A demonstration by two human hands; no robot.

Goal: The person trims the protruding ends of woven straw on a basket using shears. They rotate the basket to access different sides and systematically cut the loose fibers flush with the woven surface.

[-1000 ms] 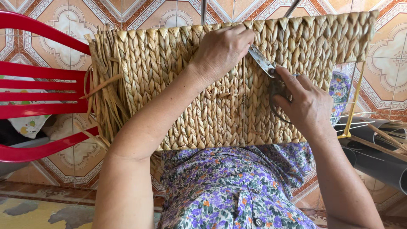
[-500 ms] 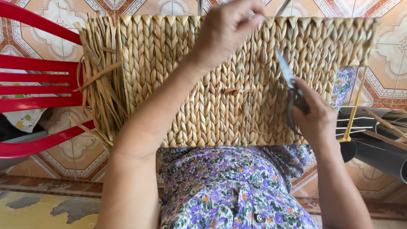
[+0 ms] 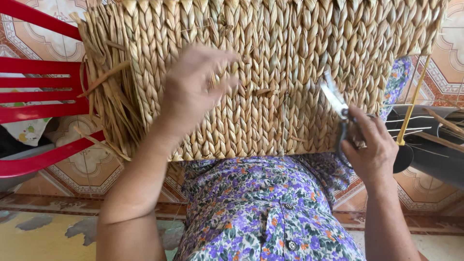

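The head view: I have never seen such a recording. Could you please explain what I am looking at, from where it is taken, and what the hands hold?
No machine is here; a person works with two bare hands. The single picture comes from a camera worn on the person's head, looking down, so you see their own arms and a purple flowered dress. Across the lap lies a large woven straw mat, braided in rows, with loose strands at its left edge. The left hand rests on the weave, fingers spread, holding nothing. The right hand holds small scissors against the mat, blades pointing up; whether they are cutting I cannot tell. A red plastic chair stands at the left, on a patterned tile floor.
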